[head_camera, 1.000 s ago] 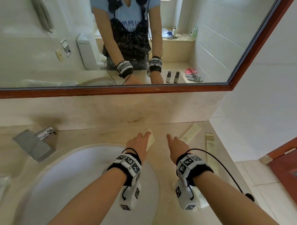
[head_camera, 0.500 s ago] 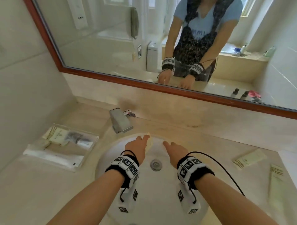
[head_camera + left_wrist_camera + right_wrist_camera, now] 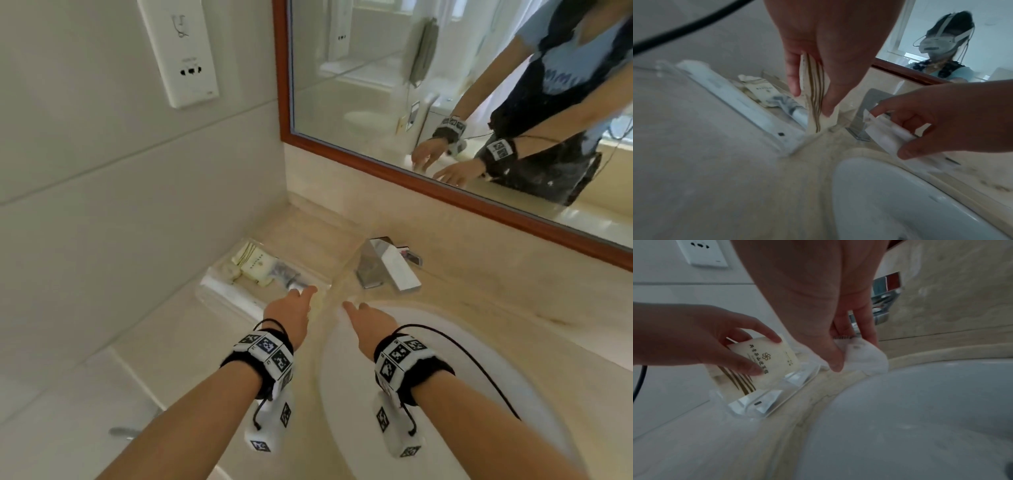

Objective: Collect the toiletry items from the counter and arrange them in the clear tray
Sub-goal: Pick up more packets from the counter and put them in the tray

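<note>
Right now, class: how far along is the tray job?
Done: several sachets already lie in the tray. In hand: the left hand pinches a cream sachet at the tray's near end; the right hand grips a white packet beside the sink. Left: setting both inside.

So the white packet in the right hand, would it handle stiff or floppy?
Probably floppy: the white packet sags and creases around the right hand's pinch. Likely light, since a thumb and fingertips alone carry it. It looks like thin wrap, so it may crumple if pressed.
</note>
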Demonstrator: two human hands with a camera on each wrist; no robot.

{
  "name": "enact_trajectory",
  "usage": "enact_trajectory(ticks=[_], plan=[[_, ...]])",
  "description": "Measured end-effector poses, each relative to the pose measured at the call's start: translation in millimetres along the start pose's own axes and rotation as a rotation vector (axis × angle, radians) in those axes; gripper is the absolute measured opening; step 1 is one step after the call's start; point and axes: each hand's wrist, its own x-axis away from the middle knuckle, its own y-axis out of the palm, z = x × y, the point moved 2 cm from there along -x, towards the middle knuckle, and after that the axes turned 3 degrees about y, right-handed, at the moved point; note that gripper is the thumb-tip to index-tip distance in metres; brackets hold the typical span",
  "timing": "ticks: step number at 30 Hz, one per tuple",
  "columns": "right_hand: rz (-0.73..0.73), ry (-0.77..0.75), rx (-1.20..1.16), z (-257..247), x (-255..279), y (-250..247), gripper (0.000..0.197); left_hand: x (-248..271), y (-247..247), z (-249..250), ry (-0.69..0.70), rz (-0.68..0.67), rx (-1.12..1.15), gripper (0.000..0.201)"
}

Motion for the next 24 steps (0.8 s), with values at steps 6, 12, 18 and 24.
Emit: enact_trajectory(ticks=[6, 12, 18, 24], plan=[[0.013, -0.071, 0.039, -50, -36, -26, 0.071, -10, -24, -60, -0.154, 0.127, 0.160, 0.051], [0.017, -0.104, 0.033, -84, -68, -39, 0.073, -39, -37, -107, -0.265, 0.212, 0.421, 0.051], [-0.002, -0.134, 0.040, -99, -98, -40, 0.075, -71, -29, -125, -0.264, 0.153, 0.508, 0.060], [-0.003, -0.130, 0.042, -103, -114, -45, 0.062, -92, -17, -134, -0.186, 0.032, 0.318, 0.061]])
